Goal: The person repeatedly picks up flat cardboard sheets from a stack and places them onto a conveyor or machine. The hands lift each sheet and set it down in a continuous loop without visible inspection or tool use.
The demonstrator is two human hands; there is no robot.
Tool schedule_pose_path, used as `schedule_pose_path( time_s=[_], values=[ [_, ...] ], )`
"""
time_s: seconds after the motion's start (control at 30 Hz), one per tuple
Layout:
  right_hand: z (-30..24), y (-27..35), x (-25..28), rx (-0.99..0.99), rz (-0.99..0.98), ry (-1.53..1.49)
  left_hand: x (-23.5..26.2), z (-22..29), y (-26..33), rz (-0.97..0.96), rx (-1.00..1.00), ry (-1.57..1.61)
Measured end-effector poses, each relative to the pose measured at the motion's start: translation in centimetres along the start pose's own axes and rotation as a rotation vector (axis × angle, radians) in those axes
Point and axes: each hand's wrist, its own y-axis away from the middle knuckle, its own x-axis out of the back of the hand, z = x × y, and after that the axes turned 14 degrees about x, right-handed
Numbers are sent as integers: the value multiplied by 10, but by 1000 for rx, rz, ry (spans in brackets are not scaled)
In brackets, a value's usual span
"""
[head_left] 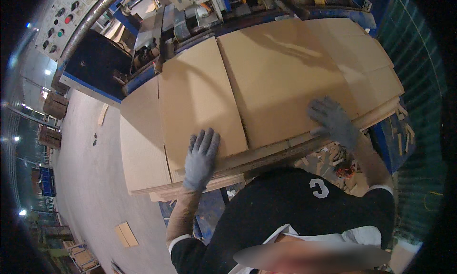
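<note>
Cardboard [281, 88], long axis eight to two o'clock, lies beneath my left hand [202, 159] and right hand [334, 122], both spread flat.

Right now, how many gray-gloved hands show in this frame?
2: the left hand on the cardboard stack, over the left part of its near edge; the right hand farther right along that edge. Neither is hidden.

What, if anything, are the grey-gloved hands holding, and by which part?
Nothing appears held: the left grey-gloved hand and right grey-gloved hand lie open on top of the stacked flat brown cardboard sheets, by their near edge.
</note>
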Motion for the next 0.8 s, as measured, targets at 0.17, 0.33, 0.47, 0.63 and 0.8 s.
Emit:
schedule_pose_path(
  time_s=[0.17,0.33,0.47,0.63,0.8],
  values=[
    [71,-35,-2,-81,1,-30,-16,-29,-63,187,-72,112],
    [134,-97,-17,-227,-15,9,-37,-58,-164,315,-27,46],
    [148,-129,-45,-326,110,203,-48,-70,-209,413,116,-469],
    [125,-68,-20,-643,266,165,-26,-103,-118,606,446,-9],
    [89,95,1,-1262,623,269,-8,-165,67,636,1647,243]
  ],
)
